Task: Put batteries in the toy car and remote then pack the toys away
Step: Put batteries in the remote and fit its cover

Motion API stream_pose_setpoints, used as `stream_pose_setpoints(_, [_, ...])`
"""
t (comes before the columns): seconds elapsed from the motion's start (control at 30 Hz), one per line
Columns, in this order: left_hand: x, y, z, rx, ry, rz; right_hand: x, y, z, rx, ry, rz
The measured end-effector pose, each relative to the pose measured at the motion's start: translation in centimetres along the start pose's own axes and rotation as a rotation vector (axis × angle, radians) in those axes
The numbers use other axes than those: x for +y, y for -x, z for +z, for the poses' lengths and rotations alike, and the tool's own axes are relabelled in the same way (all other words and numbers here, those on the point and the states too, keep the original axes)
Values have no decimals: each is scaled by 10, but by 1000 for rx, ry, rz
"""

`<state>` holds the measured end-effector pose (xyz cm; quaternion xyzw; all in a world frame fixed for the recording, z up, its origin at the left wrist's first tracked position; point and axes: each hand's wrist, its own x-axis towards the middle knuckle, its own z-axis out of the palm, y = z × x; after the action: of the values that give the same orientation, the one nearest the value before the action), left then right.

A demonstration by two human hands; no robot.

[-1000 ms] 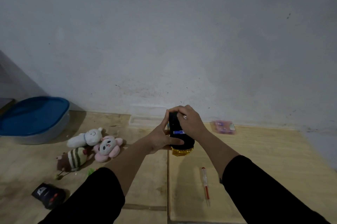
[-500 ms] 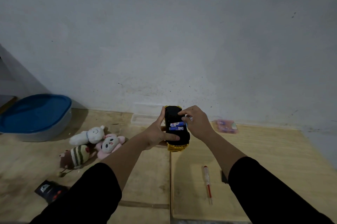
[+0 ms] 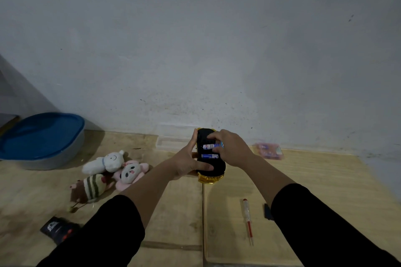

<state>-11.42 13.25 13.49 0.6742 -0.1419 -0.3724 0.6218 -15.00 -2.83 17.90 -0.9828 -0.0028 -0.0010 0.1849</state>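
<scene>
A: Can any writing be read?

B: None legibly. Blue and white labels are seen on two batteries (image 3: 210, 151) set in the black underside of the car (image 3: 210, 158), at centre frame; the print is too small. A white logo is seen on the black remote (image 3: 56, 228) at lower left, also unreadable.

A: How is the car held?

B: It is gripped upside down by the left hand (image 3: 191, 161), thumb laid across its near end and fingers curled round its left side. The upper battery is pinched at its right end by the right hand (image 3: 230, 147). A gold edge is shown at the car's near end.

A: What else is seen?

B: Three plush toys (image 3: 110, 171) are laid left of centre, a blue-lidded tub (image 3: 41, 138) at far left, a screwdriver (image 3: 248, 221) below the car, a pink packet (image 3: 270, 150) by the wall at right, all on a wooden floor (image 3: 314, 180)
</scene>
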Motion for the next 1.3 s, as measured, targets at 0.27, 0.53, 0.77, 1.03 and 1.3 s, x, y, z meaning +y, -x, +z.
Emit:
stream_pose_setpoints(0.27, [3,-1,-4,12,12,2,1,-4,0,95,-286,-38])
stream_pose_setpoints(0.53, [8,-4,-3,-29,-5,24,9,-5,1,28,-19,-145])
stream_pose_setpoints(0.77, [11,-6,-3,-19,29,23,17,-7,-1,16,198,-276])
stream_pose_setpoints(1.03, [13,-7,-2,-22,19,20,20,-3,-3,72,272,-416])
stream_pose_setpoints(1.3, [10,-13,4,-22,60,66,26,-4,-8,18,347,-371])
